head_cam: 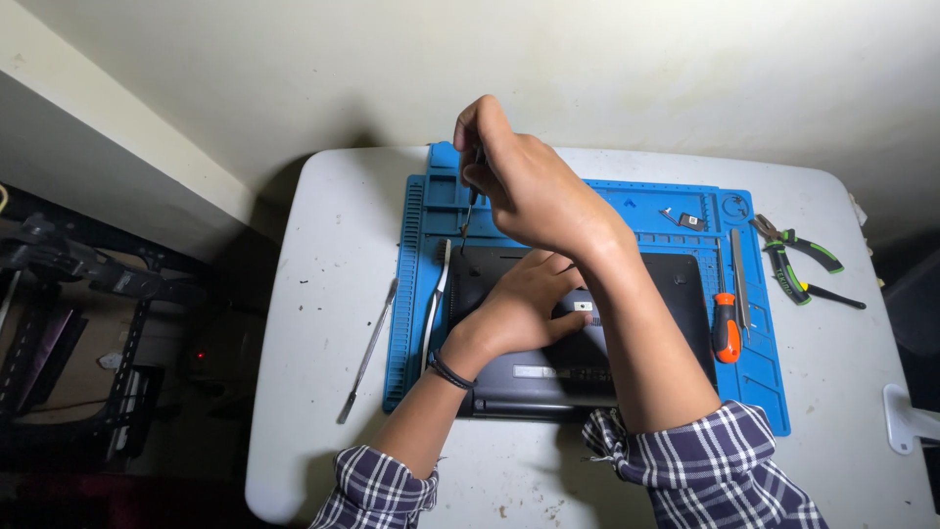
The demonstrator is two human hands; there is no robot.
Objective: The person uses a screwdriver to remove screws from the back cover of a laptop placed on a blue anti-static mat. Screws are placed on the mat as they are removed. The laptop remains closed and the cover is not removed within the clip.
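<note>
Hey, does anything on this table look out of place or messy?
Mostly tidy. A long metal pry tool lies off the blue mat on the table, which is speckled with dark flecks. Green-handled pliers also sit off the mat, at the other side.

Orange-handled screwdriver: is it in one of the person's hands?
No, the orange-handled screwdriver lies untouched on the blue mat right of the laptop, while the right hand holds a thin dark tool.

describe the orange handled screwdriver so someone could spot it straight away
Find the blue work mat on the white table. Along its right edge, beside the black laptop, lies the screwdriver. Only it has a fat orange-and-black handle; the tool next to it is slim bare metal.
</note>
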